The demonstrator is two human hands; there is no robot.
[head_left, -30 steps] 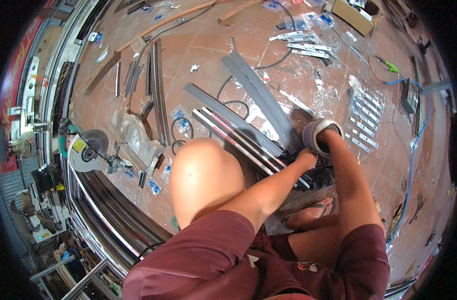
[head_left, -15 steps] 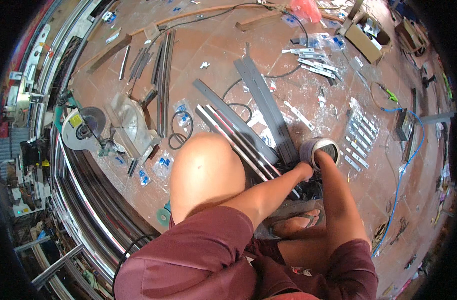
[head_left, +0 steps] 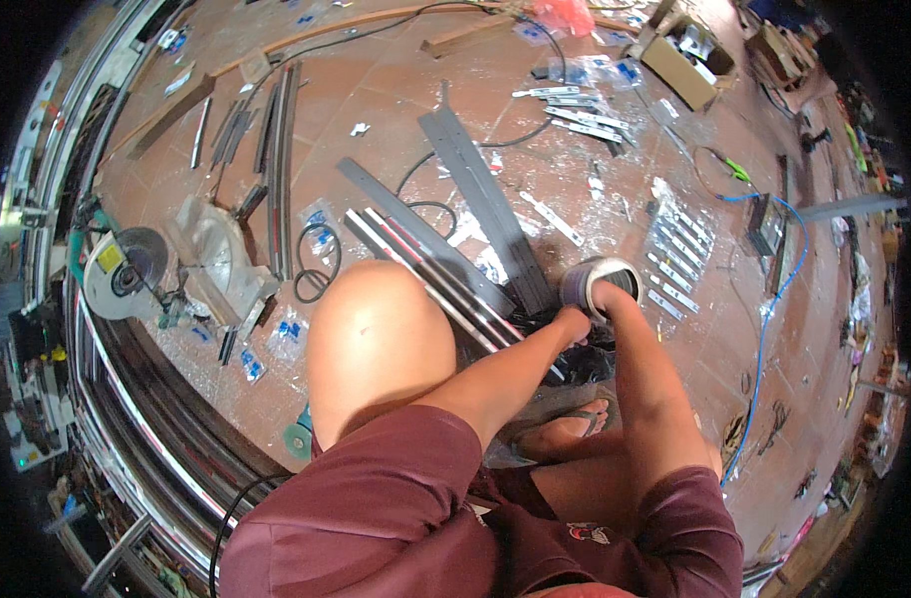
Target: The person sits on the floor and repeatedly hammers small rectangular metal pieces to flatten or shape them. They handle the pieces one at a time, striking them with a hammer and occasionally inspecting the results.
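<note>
Against half a second earlier, the whole scene had slid toward the left of the view, most likely because the head turned, while the roll [head_left: 573,286] had hardly shifted relative to the hands. It sat just beyond the near ends of the grey bars [head_left: 475,164], tilted, its open end toward the right forearm. The right hand [head_left: 604,296] reached into that opening and the left hand [head_left: 574,324] was just beside the roll, low against the black plastic [head_left: 589,366], as before; so the handling seemed to be carrying on at the same spot, with no new stage begun. Much there was hard to make out. The right fingers were inside the roll, so I could not tell whether they gripped it; the left fingers were turned down and mostly hidden, so their hold could not be told either. The left forearm and the knee [head_left: 376,339] covered part of the striped bars [head_left: 407,245], and the clutter at the dark rim was cut off.
</note>
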